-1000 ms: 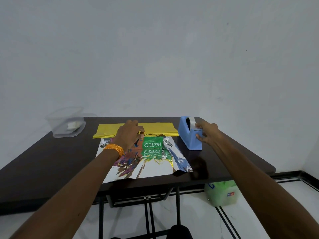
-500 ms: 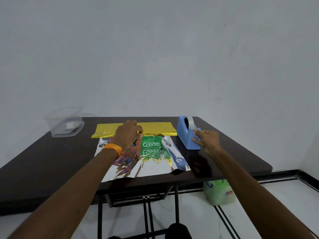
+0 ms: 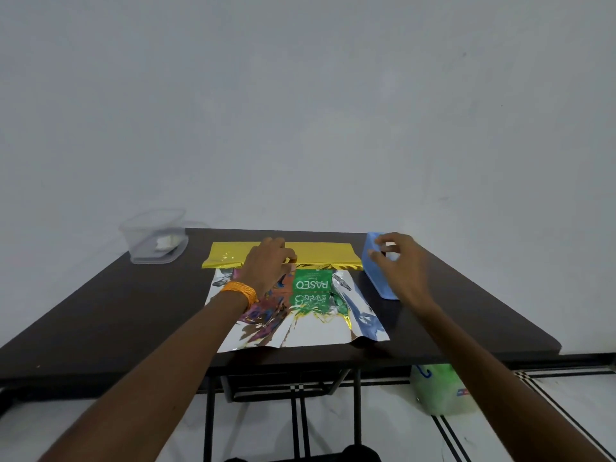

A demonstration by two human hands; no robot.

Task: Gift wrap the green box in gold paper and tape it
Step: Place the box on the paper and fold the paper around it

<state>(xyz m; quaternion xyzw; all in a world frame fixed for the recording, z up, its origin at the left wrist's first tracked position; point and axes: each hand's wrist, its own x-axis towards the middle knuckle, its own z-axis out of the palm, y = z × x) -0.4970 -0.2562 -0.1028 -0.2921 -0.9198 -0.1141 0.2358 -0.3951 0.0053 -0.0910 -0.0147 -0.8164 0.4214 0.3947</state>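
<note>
Right hand (image 3: pixel 398 261) risen from tape dispenser (image 3: pixel 378 275), fingers spread; left hand (image 3: pixel 268 266) still pressing gold paper (image 3: pixel 320 253) flat.

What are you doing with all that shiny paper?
A person is wrapping a green box in gold paper on a dark table. The left hand presses the folded gold flap down against the box, which sits on the paper's silver side. The right hand is at the blue tape dispenser beside it, fingers at the top, likely getting tape. No tape is visibly on the paper yet.
</note>
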